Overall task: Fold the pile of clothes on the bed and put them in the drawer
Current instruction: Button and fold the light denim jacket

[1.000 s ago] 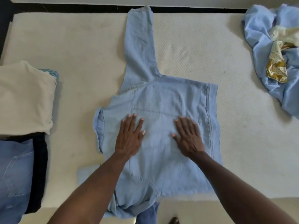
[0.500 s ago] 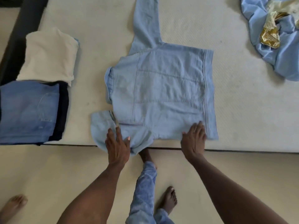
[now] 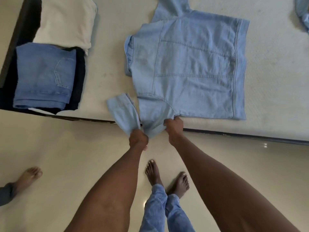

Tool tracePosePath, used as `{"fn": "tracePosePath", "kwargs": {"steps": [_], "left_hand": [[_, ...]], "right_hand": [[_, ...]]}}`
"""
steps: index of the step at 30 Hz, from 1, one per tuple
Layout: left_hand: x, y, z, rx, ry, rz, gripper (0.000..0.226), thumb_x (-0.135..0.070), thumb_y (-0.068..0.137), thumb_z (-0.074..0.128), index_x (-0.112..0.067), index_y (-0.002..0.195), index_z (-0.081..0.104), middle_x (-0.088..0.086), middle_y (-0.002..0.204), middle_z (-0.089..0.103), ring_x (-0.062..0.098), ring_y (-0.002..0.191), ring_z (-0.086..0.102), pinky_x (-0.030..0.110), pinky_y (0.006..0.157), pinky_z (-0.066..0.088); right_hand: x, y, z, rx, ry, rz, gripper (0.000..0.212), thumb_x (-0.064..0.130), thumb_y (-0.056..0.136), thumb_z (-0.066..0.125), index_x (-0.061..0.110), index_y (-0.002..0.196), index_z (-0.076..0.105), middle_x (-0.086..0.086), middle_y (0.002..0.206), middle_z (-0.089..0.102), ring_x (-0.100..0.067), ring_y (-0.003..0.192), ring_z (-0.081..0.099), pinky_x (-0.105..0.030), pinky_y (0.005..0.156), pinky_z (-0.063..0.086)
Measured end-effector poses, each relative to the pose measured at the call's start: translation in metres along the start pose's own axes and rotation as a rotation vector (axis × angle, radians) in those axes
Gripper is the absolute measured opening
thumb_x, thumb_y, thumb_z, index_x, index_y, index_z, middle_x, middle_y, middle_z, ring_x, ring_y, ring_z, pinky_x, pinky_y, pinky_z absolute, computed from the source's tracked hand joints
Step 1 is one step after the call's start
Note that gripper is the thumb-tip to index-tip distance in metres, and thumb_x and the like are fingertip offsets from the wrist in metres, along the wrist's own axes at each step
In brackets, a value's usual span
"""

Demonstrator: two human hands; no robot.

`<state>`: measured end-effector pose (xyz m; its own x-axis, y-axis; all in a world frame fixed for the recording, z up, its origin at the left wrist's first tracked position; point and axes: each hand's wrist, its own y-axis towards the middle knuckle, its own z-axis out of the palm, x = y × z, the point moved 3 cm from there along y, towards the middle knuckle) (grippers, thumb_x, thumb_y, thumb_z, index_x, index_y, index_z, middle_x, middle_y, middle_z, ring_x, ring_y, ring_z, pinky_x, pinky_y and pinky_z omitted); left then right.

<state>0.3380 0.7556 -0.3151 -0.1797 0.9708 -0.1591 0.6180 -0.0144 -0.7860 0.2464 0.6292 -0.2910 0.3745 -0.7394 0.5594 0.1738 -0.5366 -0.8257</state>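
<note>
Denim jacket (image 3: 192, 67) sleeve cut off at the top edge.

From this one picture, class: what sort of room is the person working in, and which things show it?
Most likely a bedroom. A bare mattress lies on a dark bed frame above a smooth floor; folded jeans and a cream garment are stacked on it, and both hands grip a light denim jacket spread flat.

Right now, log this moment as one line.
step: folding denim jacket | left hand: grips near sleeve | right hand: grips near sleeve | folded jeans: on bed
</note>
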Motion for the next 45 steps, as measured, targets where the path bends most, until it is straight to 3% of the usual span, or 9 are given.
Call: {"fn": "tracePosePath", "kwargs": {"steps": [2,5,8,12,16,25,34,38,45], "left_hand": [[0.014,-0.004,0.017,0.184,-0.173,-0.138,0.033,-0.012,0.094,0.06,0.013,0.117,0.058,0.026,0.084,0.068,0.032,0.063,0.068,0.048,0.074,0.061],[0.014,-0.005,0.006,-0.162,-0.335,-0.209,0.042,-0.022,0.092,0.06,0.001,0.127,0.053,0.021,0.125,0.059,0.039,0.106,0.063,0.042,0.093,0.051],[-0.009,-0.011,-0.015,-0.426,-0.171,0.222,0.057,-0.011,0.078,0.067,-0.005,0.129,0.044,0.018,0.131,0.046,0.037,0.118,0.05,0.043,0.094,0.042],[-0.04,-0.001,-0.025,-0.265,-0.375,0.446,0.038,-0.027,0.082,0.072,-0.012,0.115,0.059,0.003,0.114,0.051,0.026,0.108,0.055,0.035,0.092,0.046],[-0.066,0.016,-0.023,-0.171,-0.306,0.467,0.037,-0.055,0.069,0.074,-0.024,0.088,0.065,0.004,0.1,0.064,0.025,0.094,0.062,0.042,0.084,0.053],[-0.056,0.009,-0.031,-0.249,-0.517,0.282,0.019,-0.013,0.089,0.062,-0.015,0.102,0.048,0.003,0.096,0.057,0.026,0.087,0.057,0.029,0.069,0.041],[-0.077,0.021,-0.036,-0.245,-0.303,0.244,0.04,-0.04,0.083,0.07,-0.01,0.106,0.061,0.01,0.117,0.058,0.03,0.102,0.061,0.047,0.091,0.051],[-0.092,0.01,-0.036,-0.321,-0.356,0.265,0.017,-0.024,0.091,0.062,-0.011,0.095,0.051,0.011,0.105,0.06,0.033,0.1,0.059,0.042,0.09,0.047],[-0.074,0.004,-0.034,-0.434,-0.321,0.157,0.026,-0.008,0.095,0.053,-0.003,0.119,0.046,0.019,0.121,0.059,0.039,0.109,0.059,0.044,0.09,0.046]], "right_hand": [[-0.002,0.001,-0.008,0.004,0.012,0.038,0.017,-0.01,0.076,0.048,0.007,0.074,0.049,-0.007,0.071,0.046,-0.018,0.061,0.042,-0.026,0.052,0.034],[0.001,0.004,-0.019,0.058,-0.082,0.142,0.018,-0.009,0.073,0.044,0.007,0.069,0.051,-0.008,0.069,0.044,-0.021,0.064,0.043,-0.029,0.058,0.036],[0.0,0.001,-0.026,0.196,-0.266,0.176,0.013,-0.003,0.065,0.046,0.01,0.063,0.049,-0.009,0.074,0.05,-0.022,0.071,0.048,-0.03,0.066,0.041],[-0.018,0.007,-0.035,0.242,-0.259,0.181,0.03,0.012,0.047,0.051,0.005,0.076,0.054,-0.014,0.09,0.055,-0.029,0.084,0.054,-0.033,0.074,0.046],[-0.02,-0.001,-0.045,0.224,-0.557,0.163,0.012,0.017,0.086,0.057,0.007,0.093,0.061,-0.009,0.087,0.059,-0.025,0.08,0.056,-0.03,0.073,0.044],[-0.013,0.0,-0.071,0.185,-0.977,0.202,0.017,0.004,0.09,0.044,0.001,0.082,0.059,-0.013,0.064,0.065,-0.02,0.052,0.065,-0.029,0.058,0.054],[0.043,0.026,-0.119,-0.477,0.32,0.078,0.039,0.047,0.089,0.064,0.009,0.094,0.059,-0.006,0.08,0.064,-0.02,0.064,0.066,-0.034,0.062,0.053],[0.052,0.022,-0.136,-0.464,0.409,0.184,0.006,0.008,0.085,0.061,0.008,0.091,0.061,-0.003,0.068,0.056,-0.018,0.064,0.063,-0.029,0.058,0.047],[0.05,0.032,-0.162,-0.553,0.258,0.105,0.034,0.004,0.087,0.055,0.004,0.121,0.057,-0.006,0.101,0.067,-0.019,0.068,0.069,-0.029,0.051,0.05]]}}
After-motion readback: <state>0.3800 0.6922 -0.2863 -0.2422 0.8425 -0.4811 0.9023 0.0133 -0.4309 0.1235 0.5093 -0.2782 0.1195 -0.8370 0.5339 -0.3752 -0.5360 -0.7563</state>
